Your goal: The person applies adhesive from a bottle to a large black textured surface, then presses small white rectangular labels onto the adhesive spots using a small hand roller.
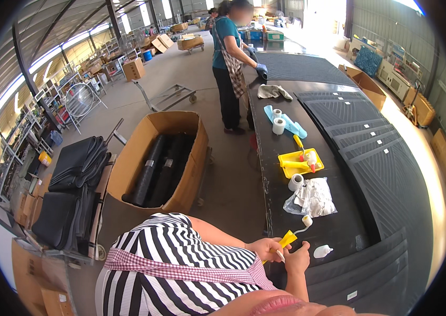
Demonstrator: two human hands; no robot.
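Both hands are down at the near edge of the long black table (286,158): the left hand (266,248) is wrapped around the yellow handle of a small paint roller (292,235), and the right hand (298,260) is curled up right beside it, touching that same handle. The roller's little white head pokes out over the table just past the hands, near a crumpled plastic bag (313,198) and a white tape roll (295,182). Further along sits a yellow paint tray (286,164), and off to the left there's a big cardboard box (128,163) full of black rolls.
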